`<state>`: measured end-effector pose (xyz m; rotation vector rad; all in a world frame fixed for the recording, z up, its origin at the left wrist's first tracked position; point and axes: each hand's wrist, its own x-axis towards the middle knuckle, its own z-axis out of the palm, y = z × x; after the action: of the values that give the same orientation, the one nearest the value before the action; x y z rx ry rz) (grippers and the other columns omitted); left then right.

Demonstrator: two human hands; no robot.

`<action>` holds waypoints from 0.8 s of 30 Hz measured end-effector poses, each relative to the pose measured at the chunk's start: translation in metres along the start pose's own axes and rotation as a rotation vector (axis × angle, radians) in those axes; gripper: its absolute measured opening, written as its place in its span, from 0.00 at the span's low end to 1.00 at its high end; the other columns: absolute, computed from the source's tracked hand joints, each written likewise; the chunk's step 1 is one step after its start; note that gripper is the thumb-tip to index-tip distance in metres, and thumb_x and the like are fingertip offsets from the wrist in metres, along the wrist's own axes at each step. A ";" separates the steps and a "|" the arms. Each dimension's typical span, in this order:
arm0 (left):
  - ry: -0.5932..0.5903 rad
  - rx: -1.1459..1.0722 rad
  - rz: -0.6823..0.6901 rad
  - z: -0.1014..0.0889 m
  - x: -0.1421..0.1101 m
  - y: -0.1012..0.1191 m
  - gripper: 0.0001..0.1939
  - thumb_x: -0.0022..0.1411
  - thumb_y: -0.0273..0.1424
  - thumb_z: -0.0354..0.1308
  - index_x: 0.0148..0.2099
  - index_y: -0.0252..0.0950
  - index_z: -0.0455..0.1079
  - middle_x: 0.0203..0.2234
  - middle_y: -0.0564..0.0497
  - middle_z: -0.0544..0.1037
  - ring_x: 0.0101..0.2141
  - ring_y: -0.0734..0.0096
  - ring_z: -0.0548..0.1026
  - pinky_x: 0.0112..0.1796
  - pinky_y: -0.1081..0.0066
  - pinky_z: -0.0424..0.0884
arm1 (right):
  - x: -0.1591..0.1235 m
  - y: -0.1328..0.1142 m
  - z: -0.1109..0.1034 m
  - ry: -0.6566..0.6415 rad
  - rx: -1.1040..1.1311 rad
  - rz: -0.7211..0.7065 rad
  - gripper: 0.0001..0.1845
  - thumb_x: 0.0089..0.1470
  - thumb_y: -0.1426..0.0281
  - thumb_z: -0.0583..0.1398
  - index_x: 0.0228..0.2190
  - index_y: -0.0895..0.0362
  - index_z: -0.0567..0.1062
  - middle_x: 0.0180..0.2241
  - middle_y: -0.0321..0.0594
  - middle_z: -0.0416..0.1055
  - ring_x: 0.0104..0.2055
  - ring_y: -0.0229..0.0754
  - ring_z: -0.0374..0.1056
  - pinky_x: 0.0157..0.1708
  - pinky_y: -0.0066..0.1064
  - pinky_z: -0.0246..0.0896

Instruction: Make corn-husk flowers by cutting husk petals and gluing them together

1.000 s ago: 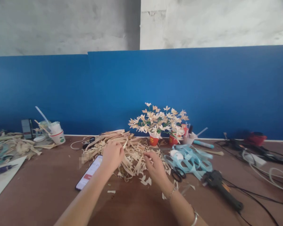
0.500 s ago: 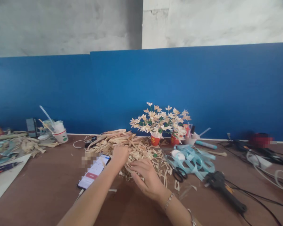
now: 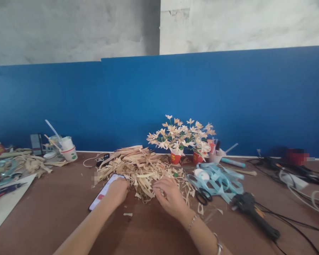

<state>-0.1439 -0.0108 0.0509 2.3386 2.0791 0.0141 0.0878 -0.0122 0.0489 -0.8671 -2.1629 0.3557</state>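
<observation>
A heap of dry, pale husk strips [image 3: 138, 173] lies in front of me. My left hand [image 3: 118, 191] is closed in a loose fist at the heap's near left edge, over the right side of a phone [image 3: 106, 189] with a lit screen. Whatever its fingers may hold is hidden. Against the near right edge of the heap rests my right hand [image 3: 168, 194], its fingers bent forward and the thumb apart, with nothing visible in it. Behind the heap stand cream flowers [image 3: 180, 136] on green stems in red cups [image 3: 176, 156].
To the right lie light-blue ribbon [image 3: 220, 180], black-handled scissors [image 3: 203, 196] and a black glue gun [image 3: 255, 214] with cords. A white cup [image 3: 69, 153] with sticks stands at the left, near a white board [image 3: 9, 209] holding a tool. A blue partition [image 3: 159, 99] runs behind.
My left hand has come back from the heap, down and to the left, and now covers part of the phone. My right hand has shifted slightly right.
</observation>
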 end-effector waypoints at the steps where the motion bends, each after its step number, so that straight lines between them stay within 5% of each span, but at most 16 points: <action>1: 0.008 -0.018 0.001 -0.001 0.001 -0.001 0.09 0.50 0.23 0.51 0.27 0.35 0.73 0.30 0.40 0.77 0.37 0.56 0.73 0.38 0.66 0.63 | 0.000 0.001 0.000 0.000 -0.009 0.010 0.12 0.57 0.68 0.51 0.29 0.55 0.74 0.32 0.39 0.74 0.37 0.41 0.65 0.42 0.35 0.52; 13: 0.107 -0.472 -0.246 -0.043 0.018 -0.029 0.09 0.46 0.36 0.56 0.23 0.37 0.72 0.18 0.51 0.73 0.25 0.64 0.71 0.26 0.72 0.59 | -0.001 0.006 0.005 0.016 -0.084 0.108 0.11 0.56 0.69 0.53 0.28 0.54 0.74 0.31 0.38 0.75 0.37 0.41 0.65 0.41 0.34 0.48; 19: 0.200 -0.598 -0.250 -0.056 0.016 -0.003 0.09 0.45 0.37 0.57 0.22 0.35 0.70 0.20 0.53 0.72 0.25 0.67 0.69 0.26 0.73 0.58 | -0.001 0.011 0.010 0.079 0.019 0.162 0.10 0.54 0.70 0.55 0.31 0.52 0.76 0.32 0.38 0.75 0.38 0.42 0.67 0.42 0.35 0.53; 24: 0.153 -0.952 -0.155 -0.048 0.016 0.042 0.11 0.45 0.38 0.58 0.23 0.35 0.70 0.16 0.56 0.68 0.22 0.71 0.66 0.25 0.74 0.58 | 0.003 0.002 0.012 0.149 0.220 0.167 0.17 0.50 0.72 0.56 0.43 0.55 0.73 0.42 0.44 0.72 0.37 0.42 0.68 0.41 0.34 0.61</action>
<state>-0.1009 0.0008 0.0996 1.6135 1.7016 0.9629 0.0787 -0.0084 0.0416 -0.9206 -1.8796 0.5823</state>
